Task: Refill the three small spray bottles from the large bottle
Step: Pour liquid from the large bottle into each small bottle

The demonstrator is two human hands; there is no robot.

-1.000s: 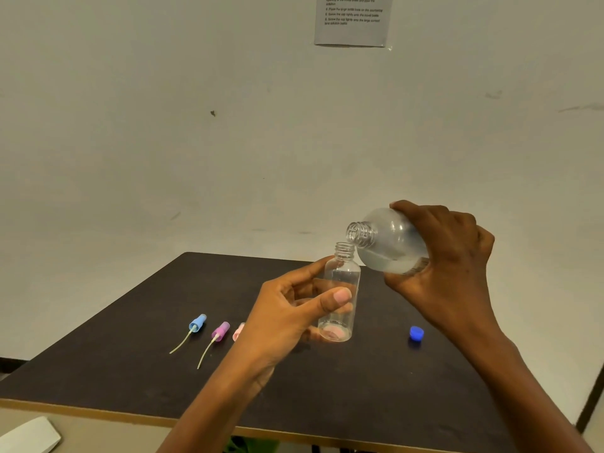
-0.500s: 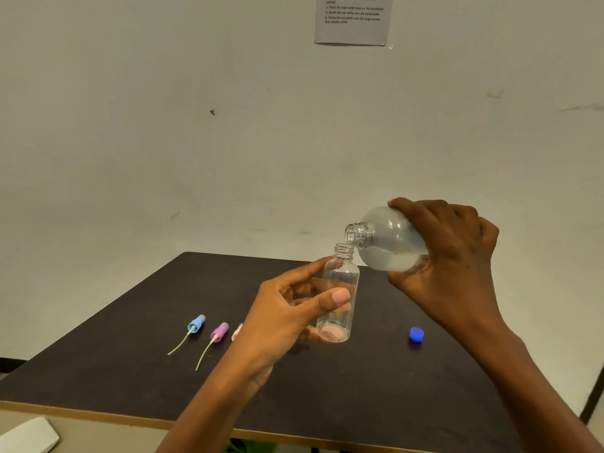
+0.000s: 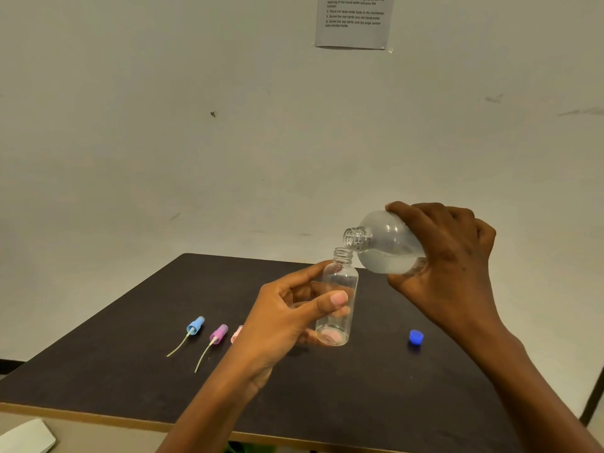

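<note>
Behind left hand (image 3: 287,318): pink spray cap (image 3: 238,333), half hidden.

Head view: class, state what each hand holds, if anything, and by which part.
The left hand grips the small spray bottle round its middle. The right hand grips the tilted large bottle round its body, behind the shoulder.

The head-worn camera looks forward and down, near the table (image 3: 359,387).

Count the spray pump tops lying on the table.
3, in a row on the table: blue spray top farthest left, purple spray top beside it, pink spray top mostly hidden behind the left hand. Others may lie hidden behind it.
</note>
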